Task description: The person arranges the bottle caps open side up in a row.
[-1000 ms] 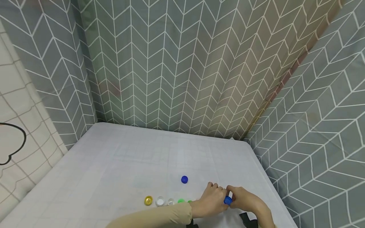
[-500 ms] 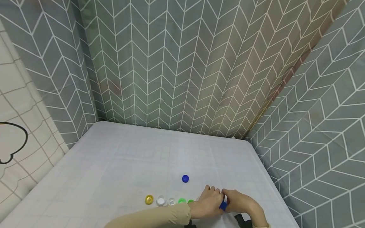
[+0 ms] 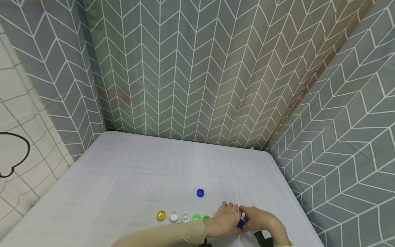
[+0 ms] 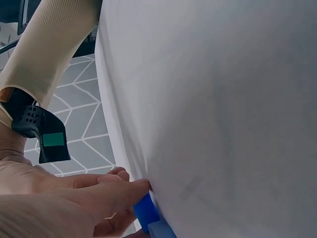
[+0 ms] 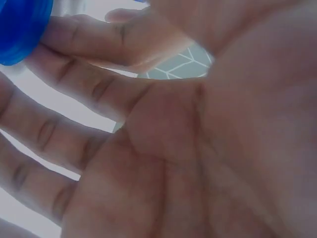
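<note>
In the head view my two hands meet low on the right, over the white table. A blue bottle cap [image 3: 240, 224] shows between them. My right hand [image 3: 260, 219] pinches it from the right, with index finger and thumb bent round. My left hand [image 3: 224, 221] grips at the cap's left side, its fingertips partly hidden behind its own back. The left wrist view shows a dark blue piece [image 4: 146, 213] under the fingers with a lighter blue piece [image 4: 161, 229] against it. In the right wrist view the cap [image 5: 22, 29] sits at the fingertips, large and blurred.
Left of the hands runs a row of caps: a gold cap [image 3: 161, 215], a white cap [image 3: 174, 216], a clear cap [image 3: 185, 218] and green caps [image 3: 196, 217], partly behind the left sleeve [image 3: 163, 235]. A dark blue cap [image 3: 200, 192] lies farther back on the table [image 3: 139, 171].
Over the last second both hands shift slightly left and down, and the blue cap turns from face-on to edge-on between them. The caps on the table stay put.
</note>
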`<action>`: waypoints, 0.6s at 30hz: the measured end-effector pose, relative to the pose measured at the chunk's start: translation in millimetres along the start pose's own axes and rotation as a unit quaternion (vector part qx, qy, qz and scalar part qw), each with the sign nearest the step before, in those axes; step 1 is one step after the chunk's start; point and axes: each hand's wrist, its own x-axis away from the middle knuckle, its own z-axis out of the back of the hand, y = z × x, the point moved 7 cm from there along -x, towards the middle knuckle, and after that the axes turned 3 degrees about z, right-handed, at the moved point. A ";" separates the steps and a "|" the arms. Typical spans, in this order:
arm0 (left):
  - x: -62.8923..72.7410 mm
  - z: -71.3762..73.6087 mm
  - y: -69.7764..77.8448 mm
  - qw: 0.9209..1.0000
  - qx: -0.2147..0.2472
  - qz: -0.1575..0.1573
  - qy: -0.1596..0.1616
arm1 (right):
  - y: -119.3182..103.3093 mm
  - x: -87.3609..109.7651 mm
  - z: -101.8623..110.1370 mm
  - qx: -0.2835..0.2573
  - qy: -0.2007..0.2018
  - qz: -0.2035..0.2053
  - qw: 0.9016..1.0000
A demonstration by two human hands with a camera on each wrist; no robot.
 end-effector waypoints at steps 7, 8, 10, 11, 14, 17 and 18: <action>3.8 6.5 -4.8 0.999 0.048 -0.008 -0.010 | 1.1 1.3 6.8 0.002 -0.001 -0.019 1.000; 4.7 8.4 -5.7 0.998 0.057 -0.013 -0.012 | 0.4 1.2 8.7 -0.002 -0.001 -0.015 1.000; 7.0 12.8 -7.7 0.997 0.076 -0.025 -0.007 | -2.6 -0.3 12.3 -0.009 -0.003 0.003 1.000; 8.0 14.5 -9.2 0.996 0.086 -0.029 -0.005 | -4.7 -1.8 13.7 -0.010 -0.003 0.014 1.000; 11.4 19.5 -15.1 0.991 0.127 -0.034 0.002 | -13.3 -6.8 18.1 -0.014 0.001 0.045 0.999; 15.2 24.8 -24.4 0.986 0.164 -0.025 -0.002 | -22.3 -11.6 22.1 -0.010 0.014 0.066 0.998; 17.1 27.1 -28.0 0.985 0.170 -0.022 -0.004 | -25.5 -12.9 23.4 -0.009 0.018 0.072 0.997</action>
